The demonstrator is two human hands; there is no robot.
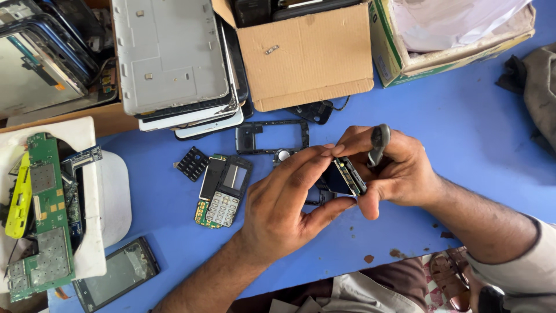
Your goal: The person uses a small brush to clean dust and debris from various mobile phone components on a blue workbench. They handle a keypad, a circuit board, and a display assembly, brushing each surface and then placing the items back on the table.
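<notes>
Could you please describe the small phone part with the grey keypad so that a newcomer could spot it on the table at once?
Start at the blue table and find the brown cardboard box at the top. Below it, left of the left hand, lies the keypad phone part. It alone has rows of pale grey keys under a small screen, unlike the empty black frame above it.

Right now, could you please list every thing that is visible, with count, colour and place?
phone part: 1, dark, held between both hands
keypad phone: 1, black and grey, table centre-left
phone frame: 1, black, below brown box
keypad mat: 1, black, left of keypad phone
circuit board: 1, green, far left
touchscreen phone: 1, black, bottom left
tablet shells: a stack, grey and white, top left
cardboard boxes: 2, brown and green-edged, top
table: 1, blue
left hand: 1, pinching the part
right hand: 1, grip on the part
</notes>
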